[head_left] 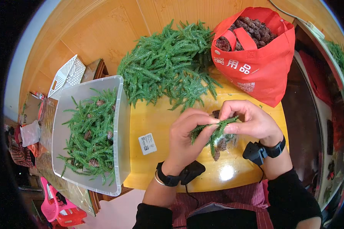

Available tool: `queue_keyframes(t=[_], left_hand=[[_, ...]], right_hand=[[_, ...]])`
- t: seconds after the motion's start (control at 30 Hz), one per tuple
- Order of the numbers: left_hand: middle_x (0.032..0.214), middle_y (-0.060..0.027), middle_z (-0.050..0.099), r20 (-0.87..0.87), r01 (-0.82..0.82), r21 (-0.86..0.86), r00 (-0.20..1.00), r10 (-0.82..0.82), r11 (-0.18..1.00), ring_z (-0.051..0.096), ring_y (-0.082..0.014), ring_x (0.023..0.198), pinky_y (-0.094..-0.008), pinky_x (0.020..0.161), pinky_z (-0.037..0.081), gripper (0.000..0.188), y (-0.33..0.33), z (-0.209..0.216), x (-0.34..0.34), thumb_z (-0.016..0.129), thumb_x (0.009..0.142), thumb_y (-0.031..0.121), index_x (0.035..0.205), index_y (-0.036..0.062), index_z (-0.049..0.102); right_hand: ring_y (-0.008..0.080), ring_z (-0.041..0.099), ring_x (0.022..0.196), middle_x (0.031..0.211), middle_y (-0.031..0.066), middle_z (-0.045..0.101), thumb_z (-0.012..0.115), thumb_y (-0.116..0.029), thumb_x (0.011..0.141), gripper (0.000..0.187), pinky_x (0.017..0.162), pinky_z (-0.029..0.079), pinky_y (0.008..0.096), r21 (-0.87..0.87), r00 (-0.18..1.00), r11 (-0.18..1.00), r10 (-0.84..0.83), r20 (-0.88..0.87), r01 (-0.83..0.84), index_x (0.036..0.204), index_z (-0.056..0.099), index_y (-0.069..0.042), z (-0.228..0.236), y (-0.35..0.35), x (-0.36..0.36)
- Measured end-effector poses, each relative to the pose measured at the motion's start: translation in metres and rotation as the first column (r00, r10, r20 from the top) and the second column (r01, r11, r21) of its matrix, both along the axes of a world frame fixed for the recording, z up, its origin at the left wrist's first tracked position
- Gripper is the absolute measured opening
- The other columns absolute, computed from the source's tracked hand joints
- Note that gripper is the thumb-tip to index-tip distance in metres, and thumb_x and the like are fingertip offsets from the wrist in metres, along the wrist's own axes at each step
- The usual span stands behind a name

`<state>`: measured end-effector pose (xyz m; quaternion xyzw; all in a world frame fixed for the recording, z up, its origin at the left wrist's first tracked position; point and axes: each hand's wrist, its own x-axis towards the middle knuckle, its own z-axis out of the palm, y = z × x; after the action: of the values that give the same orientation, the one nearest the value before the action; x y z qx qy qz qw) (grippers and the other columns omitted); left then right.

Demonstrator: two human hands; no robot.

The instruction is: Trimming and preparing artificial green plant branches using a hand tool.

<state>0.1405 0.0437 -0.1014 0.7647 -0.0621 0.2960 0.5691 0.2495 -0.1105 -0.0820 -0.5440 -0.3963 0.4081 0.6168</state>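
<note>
Sprig hangs above yellow table near panelling.

Greenery on yellow table (glossy)

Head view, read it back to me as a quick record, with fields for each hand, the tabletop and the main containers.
Left hand: pinching a green sprig
Right hand: pinching the same sprig
By the hands: brown cones just below the sprig; attachment unclear
Tabletop: yellow, bearing a green branch pile and a white label
Red bag: holds pine cones; at the far right
Translucent bin: holds green sprigs with cones; left of the tabletop
</note>
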Motion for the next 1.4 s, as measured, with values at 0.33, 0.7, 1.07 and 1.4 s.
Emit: queue_keyframes(t=[0.33,0.7,1.07,1.4], left_hand=[[0.078,-0.0081,0.058,0.077,0.012,0.074,0.997,-0.018,0.997,0.056,-0.0192,0.074,-0.0273,0.064,0.045,0.015,0.002,-0.001,0.0,0.065,0.071,-0.002,0.085,0.0043,0.064],[0.081,-0.0066,0.056,-0.043,0.083,-0.054,0.995,-0.086,0.995,0.052,-0.0159,0.075,-0.0257,0.068,0.041,0.01,-0.011,0.002,-0.002,0.062,0.073,-0.001,0.082,0.0016,0.061],[0.081,-0.0077,0.055,0.07,-0.018,0.174,0.998,0.006,0.984,0.052,-0.0165,0.073,-0.0248,0.066,0.041,0.009,-0.055,0.034,-0.037,0.062,0.073,-0.002,0.081,0.0005,0.059],[0.079,-0.0082,0.056,0.057,-0.056,0.21,0.997,0.045,0.976,0.053,-0.018,0.074,-0.0259,0.067,0.042,0.011,-0.09,0.038,-0.052,0.063,0.072,-0.003,0.082,0.0003,0.06]], right_hand=[[0.0035,0.048,0.076,0.081,-0.0014,0.055,0.062,-0.01,0.081,0.013,0.067,0.04,0.0195,0.029,1.0,0.999,0.015,-0.015,-0.014,0.086,0.051,-0.004,-0.002,0.001,-0.003],[0.0134,0.052,0.081,0.081,0.0037,0.055,0.063,-0.013,0.073,0.019,0.073,0.041,0.0282,-0.128,0.858,0.954,-0.18,0.481,0.271,0.084,0.053,0.0,0.015,-0.018,-0.02],[0.0338,0.045,0.105,0.109,0.0178,0.05,0.071,-0.021,0.065,0.059,0.09,0.038,0.0371,-0.267,0.326,0.53,-0.02,0.945,0.805,0.116,0.046,-0.005,-0.055,-0.159,-0.063],[0.0207,0.051,0.079,0.087,0.0109,0.049,0.057,-0.014,0.077,0.021,0.069,0.041,0.0282,-0.103,0.419,0.517,-0.544,0.726,0.85,0.093,0.051,-0.001,-0.062,-0.176,-0.072]])
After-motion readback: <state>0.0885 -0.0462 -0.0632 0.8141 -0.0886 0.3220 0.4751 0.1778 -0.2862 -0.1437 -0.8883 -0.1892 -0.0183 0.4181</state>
